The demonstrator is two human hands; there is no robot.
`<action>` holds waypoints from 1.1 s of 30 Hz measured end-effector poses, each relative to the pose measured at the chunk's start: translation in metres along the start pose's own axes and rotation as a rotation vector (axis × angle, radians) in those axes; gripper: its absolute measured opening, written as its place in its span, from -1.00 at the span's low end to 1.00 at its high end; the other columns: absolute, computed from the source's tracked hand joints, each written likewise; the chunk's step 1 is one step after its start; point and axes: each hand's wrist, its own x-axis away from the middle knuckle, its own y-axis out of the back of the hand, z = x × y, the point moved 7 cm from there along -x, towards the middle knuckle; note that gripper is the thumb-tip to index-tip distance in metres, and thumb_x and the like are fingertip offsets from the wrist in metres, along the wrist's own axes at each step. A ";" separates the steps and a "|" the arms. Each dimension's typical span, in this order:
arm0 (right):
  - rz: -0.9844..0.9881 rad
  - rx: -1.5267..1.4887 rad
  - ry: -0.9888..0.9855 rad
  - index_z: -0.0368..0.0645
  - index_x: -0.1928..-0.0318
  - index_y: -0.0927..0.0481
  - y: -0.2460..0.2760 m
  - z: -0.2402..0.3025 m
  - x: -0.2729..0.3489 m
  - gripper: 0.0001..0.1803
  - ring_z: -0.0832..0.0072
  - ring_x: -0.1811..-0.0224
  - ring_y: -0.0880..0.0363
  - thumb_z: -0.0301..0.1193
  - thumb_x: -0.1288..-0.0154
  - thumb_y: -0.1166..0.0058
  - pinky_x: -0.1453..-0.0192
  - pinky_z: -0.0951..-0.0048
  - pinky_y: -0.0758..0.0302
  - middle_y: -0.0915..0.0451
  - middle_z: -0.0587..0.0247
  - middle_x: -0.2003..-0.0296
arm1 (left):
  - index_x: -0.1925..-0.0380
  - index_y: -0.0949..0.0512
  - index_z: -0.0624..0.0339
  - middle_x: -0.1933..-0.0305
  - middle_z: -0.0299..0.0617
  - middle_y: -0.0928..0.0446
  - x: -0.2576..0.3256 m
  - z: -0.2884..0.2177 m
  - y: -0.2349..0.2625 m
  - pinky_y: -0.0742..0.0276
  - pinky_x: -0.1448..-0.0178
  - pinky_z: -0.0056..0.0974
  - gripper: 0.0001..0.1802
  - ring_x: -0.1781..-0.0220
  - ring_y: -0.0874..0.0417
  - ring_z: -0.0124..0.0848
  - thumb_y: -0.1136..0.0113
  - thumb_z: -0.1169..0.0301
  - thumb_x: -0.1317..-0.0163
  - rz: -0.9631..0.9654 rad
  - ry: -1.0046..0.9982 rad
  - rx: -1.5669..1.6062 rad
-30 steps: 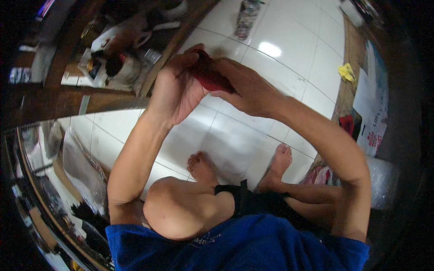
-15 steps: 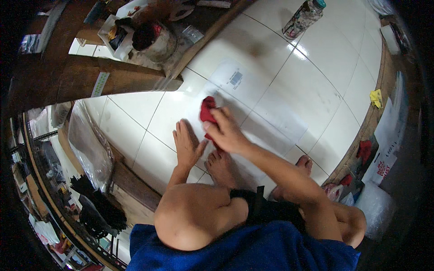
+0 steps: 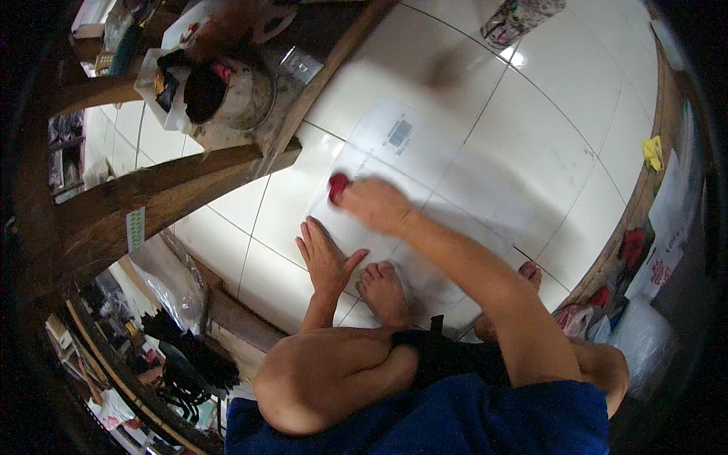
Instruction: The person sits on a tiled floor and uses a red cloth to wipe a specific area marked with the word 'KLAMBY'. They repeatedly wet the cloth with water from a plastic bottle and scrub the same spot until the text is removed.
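Observation:
A translucent plastic sheet or bag (image 3: pixel 379 125) with a small printed patch lies flat on the white tiled floor in front of me. My right hand (image 3: pixel 375 206) is closed on a red cloth (image 3: pixel 338 188) and presses it against the sheet's left part. Most of the cloth is covered by the hand, which is slightly blurred. Flat on the sheet's near left edge rests my left hand (image 3: pixel 327 258), its fingers stretched and thumb apart, holding nothing. My bare foot (image 3: pixel 384 294) is close to its thumb.
A patterned bottle (image 3: pixel 523 19) stands at the far edge. To the left, a wooden bench (image 3: pixel 182 178) bears a stained bucket (image 3: pixel 246 95) and a white box (image 3: pixel 152 80). A yellow scrap (image 3: pixel 652 153) and bubble wrap (image 3: pixel 641 349) are on the right.
My right hand has shifted left with the red cloth and now hides more of it. My left hand has slid slightly nearer to me, its thumb more spread. The view has tilted a little.

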 end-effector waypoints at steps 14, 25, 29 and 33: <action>-0.208 0.027 0.262 0.07 0.35 -0.51 -0.028 0.074 -0.007 -0.96 0.36 0.33 -0.59 -0.32 -0.19 -0.01 0.22 0.17 -0.50 -0.54 0.33 0.42 | -0.37 0.16 0.61 -0.48 0.33 0.06 -0.003 0.019 -0.028 0.34 -0.53 0.21 0.44 -0.56 0.15 0.11 -0.30 -0.35 0.14 0.207 -0.006 -0.157; -0.399 0.538 -0.057 -0.01 0.38 -0.52 0.148 -0.125 -0.036 -0.91 0.24 0.48 -0.63 -0.32 -0.23 -0.04 0.44 0.19 -0.52 -0.59 0.14 0.51 | -0.39 0.20 0.57 -0.49 0.34 0.12 -0.001 0.002 0.000 0.36 -0.53 0.22 0.45 -0.56 0.17 0.16 -0.32 -0.33 0.16 0.001 0.010 -0.018; -0.188 0.201 -0.065 -0.04 0.42 -0.52 0.045 0.002 -0.013 -0.83 0.24 0.42 -0.63 -0.26 -0.21 -0.06 0.38 0.13 -0.52 -0.57 0.08 0.56 | -0.40 0.17 0.55 -0.50 0.31 0.14 0.001 0.006 -0.003 0.37 -0.52 0.23 0.44 -0.56 0.18 0.16 -0.31 -0.35 0.15 -0.023 -0.001 -0.020; 0.280 -0.124 -0.192 -0.14 0.41 -0.59 -0.033 0.037 0.024 -0.65 0.11 0.33 -0.64 -0.11 -0.27 0.02 0.19 0.01 -0.55 -0.62 -0.02 0.46 | -0.40 0.20 0.53 -0.51 0.31 0.15 0.006 0.013 -0.014 0.36 -0.52 0.23 0.46 -0.56 0.18 0.14 -0.32 -0.35 0.17 -0.044 -0.024 -0.019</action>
